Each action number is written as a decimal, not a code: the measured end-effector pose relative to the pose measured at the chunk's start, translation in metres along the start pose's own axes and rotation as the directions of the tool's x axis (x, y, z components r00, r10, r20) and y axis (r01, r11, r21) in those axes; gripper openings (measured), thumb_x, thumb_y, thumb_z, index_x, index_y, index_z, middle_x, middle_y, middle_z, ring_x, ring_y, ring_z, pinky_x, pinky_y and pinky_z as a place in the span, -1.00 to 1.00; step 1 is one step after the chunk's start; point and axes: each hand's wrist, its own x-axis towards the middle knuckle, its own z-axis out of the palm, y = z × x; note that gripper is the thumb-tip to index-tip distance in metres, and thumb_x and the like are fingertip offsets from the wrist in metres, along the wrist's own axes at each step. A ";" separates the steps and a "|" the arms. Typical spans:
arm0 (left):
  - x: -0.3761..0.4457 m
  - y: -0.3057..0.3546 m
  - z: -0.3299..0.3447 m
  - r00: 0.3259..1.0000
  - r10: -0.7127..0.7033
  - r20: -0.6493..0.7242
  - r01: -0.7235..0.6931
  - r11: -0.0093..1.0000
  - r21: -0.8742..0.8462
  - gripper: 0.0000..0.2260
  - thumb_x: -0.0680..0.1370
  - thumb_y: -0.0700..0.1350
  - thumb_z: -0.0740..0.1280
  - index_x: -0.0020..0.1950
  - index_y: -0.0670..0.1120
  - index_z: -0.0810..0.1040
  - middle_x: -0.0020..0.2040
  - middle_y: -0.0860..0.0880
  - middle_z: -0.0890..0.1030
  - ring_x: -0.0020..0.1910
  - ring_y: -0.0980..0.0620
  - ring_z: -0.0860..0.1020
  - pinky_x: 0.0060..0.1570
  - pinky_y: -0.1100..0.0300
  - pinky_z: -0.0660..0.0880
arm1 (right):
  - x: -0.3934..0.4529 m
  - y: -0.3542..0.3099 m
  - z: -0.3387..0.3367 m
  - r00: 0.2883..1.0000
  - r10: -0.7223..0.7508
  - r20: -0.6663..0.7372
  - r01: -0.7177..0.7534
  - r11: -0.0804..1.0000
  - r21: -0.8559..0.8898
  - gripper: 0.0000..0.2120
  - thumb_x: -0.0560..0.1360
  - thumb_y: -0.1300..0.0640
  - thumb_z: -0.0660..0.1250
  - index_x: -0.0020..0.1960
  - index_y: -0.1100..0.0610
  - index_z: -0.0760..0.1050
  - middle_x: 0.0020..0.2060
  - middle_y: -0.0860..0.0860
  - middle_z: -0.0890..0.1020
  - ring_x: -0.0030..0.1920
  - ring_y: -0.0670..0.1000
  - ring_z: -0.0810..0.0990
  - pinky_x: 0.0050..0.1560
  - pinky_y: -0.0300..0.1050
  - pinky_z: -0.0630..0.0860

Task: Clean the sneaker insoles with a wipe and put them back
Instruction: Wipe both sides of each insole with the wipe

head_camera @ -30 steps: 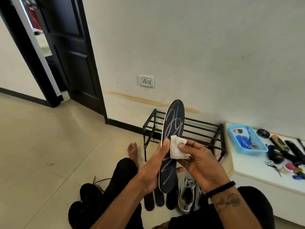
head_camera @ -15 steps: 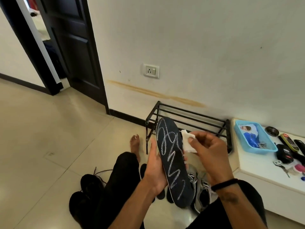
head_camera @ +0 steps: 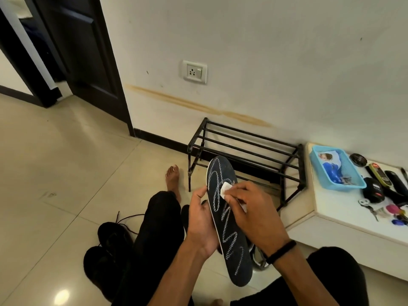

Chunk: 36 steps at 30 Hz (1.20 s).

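head view: black shoe rack (head_camera: 247, 151) stands behind the insole (head_camera: 227, 219), whose long axis points away toward it; left hand (head_camera: 202, 226) grips its edge, right hand (head_camera: 254, 213) pinches a wipe (head_camera: 225, 189) on it.

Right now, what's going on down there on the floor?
A person sits on the tiled floor cleaning a dark insole. The left hand holds it from beneath while the right hand presses a white wipe against its upper half. A black pair of shoes waits beside the left leg.
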 end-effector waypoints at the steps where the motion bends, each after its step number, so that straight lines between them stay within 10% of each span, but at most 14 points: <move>1: 0.001 0.001 -0.002 1.000 -0.003 0.004 0.003 1.000 0.002 -0.40 0.56 0.27 0.17 0.26 -0.17 0.69 0.18 -0.26 0.64 0.13 -0.18 0.60 0.32 -0.09 0.44 | 0.001 0.001 0.001 1.000 -0.004 -0.013 0.004 1.000 -0.002 -0.80 0.59 0.05 0.36 0.19 0.01 0.63 0.09 -0.13 0.57 0.06 -0.19 0.53 0.10 -0.35 0.47; 10: 0.002 0.009 -0.009 1.000 0.009 -0.010 -0.009 1.000 -0.029 -0.40 0.57 0.24 0.17 0.32 -0.20 0.64 0.19 -0.27 0.63 0.15 -0.18 0.61 0.26 -0.06 0.51 | 0.004 -0.003 0.017 0.997 0.063 0.055 -0.064 0.998 0.027 -0.69 0.59 -0.14 0.30 0.24 -0.02 0.60 0.13 -0.13 0.52 0.06 -0.17 0.54 0.08 -0.21 0.59; 29: 0.006 0.001 -0.005 1.000 0.023 -0.002 -0.023 1.000 -0.011 -0.37 0.65 0.20 0.09 0.44 -0.29 0.51 0.41 -0.33 0.51 0.43 -0.25 0.49 0.56 -0.15 0.26 | -0.037 -0.021 0.025 1.000 0.004 -0.026 0.000 0.988 0.155 -0.81 0.49 0.20 0.49 0.04 -0.03 0.71 -0.07 -0.19 0.60 -0.06 -0.19 0.59 0.00 -0.28 0.58; 36: -0.005 -0.003 0.010 1.000 0.016 0.016 -0.016 0.999 0.051 -0.38 0.60 0.23 0.16 0.40 -0.24 0.53 0.12 -0.25 0.59 0.06 -0.14 0.57 0.12 -0.04 0.51 | 0.027 0.016 0.008 0.957 0.205 -0.204 -0.188 0.977 0.100 -0.85 0.52 0.18 0.45 0.05 0.00 0.68 -0.06 -0.11 0.62 -0.07 -0.16 0.58 0.03 -0.08 0.62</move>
